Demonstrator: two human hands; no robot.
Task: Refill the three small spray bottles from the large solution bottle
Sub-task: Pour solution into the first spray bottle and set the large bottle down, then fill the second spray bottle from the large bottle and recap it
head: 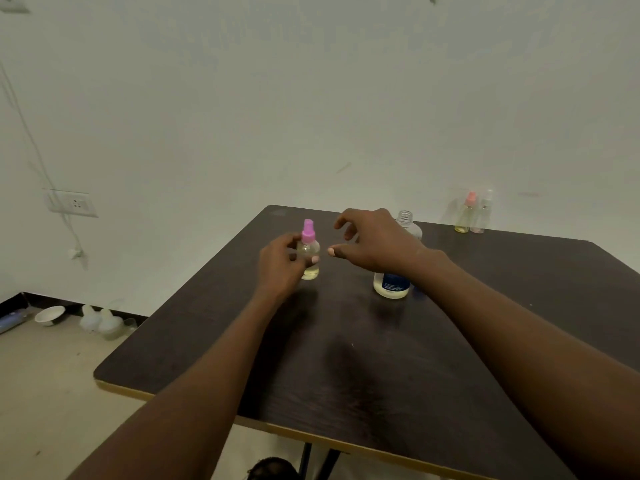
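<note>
Gripping a small spray bottle (309, 252) w/ a pink pump top, the left hand (282, 263) is curling its fingers round the clear body, thumb tip showing at the front. Bottle is standing upright on the dark wood-grain table (346, 358), a bit of yellowish liquid sitting at its bottom. The right hand (375, 242) is hovering just beside it, to the right, fingers spread & curved, thumb pointing toward the bottle, holding nothing and not touching it. Behind that hand the large solution bottle (393, 284) is standing upright w/ its cap off, threaded clear neck poking up above the knuckles, blue label & pale liquid showing below the wrist; the middle is hidden by the hand. Two more small spray bottles are standing together at the far right edge of the table, well apart from the hands: one w/ a pinkish top (465, 216) & yellowish liquid, one w/ a clear top (482, 216), touching or nearly so. On the floor at left, by the wall, a white bowl (50, 314) & some pale plastic containers (100, 320) are lying, too blurred to tell more.
</note>
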